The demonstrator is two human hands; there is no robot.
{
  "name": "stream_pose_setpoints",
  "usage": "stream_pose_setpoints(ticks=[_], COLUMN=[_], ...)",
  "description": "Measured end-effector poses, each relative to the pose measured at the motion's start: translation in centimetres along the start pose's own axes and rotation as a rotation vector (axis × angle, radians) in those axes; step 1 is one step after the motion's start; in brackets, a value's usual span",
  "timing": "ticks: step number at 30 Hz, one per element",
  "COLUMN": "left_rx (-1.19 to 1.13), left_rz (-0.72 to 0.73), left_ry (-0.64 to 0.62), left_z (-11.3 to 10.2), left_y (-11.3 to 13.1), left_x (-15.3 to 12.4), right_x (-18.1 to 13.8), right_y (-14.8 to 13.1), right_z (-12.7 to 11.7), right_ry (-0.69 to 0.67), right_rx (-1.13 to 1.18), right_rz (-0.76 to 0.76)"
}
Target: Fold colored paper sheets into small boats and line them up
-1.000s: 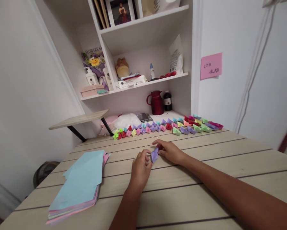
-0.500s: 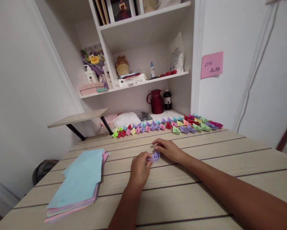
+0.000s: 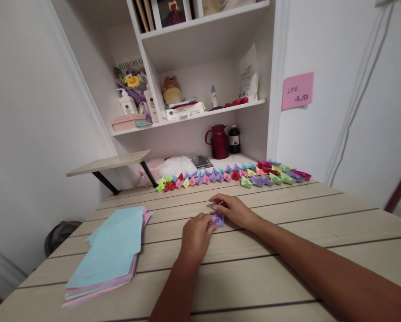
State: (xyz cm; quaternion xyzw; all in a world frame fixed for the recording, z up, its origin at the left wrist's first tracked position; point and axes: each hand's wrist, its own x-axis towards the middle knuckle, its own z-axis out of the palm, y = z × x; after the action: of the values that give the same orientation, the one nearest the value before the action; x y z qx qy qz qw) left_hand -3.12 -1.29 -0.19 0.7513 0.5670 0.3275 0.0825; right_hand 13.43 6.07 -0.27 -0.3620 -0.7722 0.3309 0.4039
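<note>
A small folded piece of purple paper [image 3: 217,219] lies low on the wooden table [image 3: 287,268] between my two hands. My left hand [image 3: 196,235] pinches its left side with curled fingers. My right hand [image 3: 232,209] rests over its far side, fingers bent and pressing on it. Both forearms reach in from the bottom edge of the view.
A stack of coloured paper sheets [image 3: 111,252], light blue on top, lies at the left. A row of several folded paper boats [image 3: 234,175] runs along the table's far edge. Behind stand shelves with a red jug [image 3: 218,142], bottles and boxes. A pink note [image 3: 297,91] hangs on the wall.
The purple paper stood upright between my fingers and now lies flatter against the table. Both hands have closed in on it and barely shifted.
</note>
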Motion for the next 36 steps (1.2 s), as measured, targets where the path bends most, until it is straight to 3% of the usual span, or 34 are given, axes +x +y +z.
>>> stream_pose_setpoints(ticks=[7, 17, 22, 27, 36], left_rx=[-0.162, -0.058, 0.098, 0.107, 0.163], left_rz=[-0.142, -0.117, -0.189, -0.285, -0.341], left_ry=[-0.022, 0.010, 0.131, 0.201, 0.114], left_z=[0.0, -0.4, -0.8, -0.8, -1.0], left_y=[-0.6, -0.7, -0.8, -1.3, -1.3], left_x=[-0.3, -0.6, -0.7, -0.6, -0.3], right_x=[0.5, -0.8, -0.7, -0.8, -0.8], right_y=[1.8, 0.9, 0.9, 0.6, 0.1], right_z=[-1.9, -5.1, -5.1, -5.1, -4.3], right_ry=[0.023, -0.325, -0.429, -0.499, -0.502], right_rx=[0.050, 0.260, 0.290, 0.288, 0.126], right_rz=[0.101, 0.098, 0.114, 0.121, 0.029])
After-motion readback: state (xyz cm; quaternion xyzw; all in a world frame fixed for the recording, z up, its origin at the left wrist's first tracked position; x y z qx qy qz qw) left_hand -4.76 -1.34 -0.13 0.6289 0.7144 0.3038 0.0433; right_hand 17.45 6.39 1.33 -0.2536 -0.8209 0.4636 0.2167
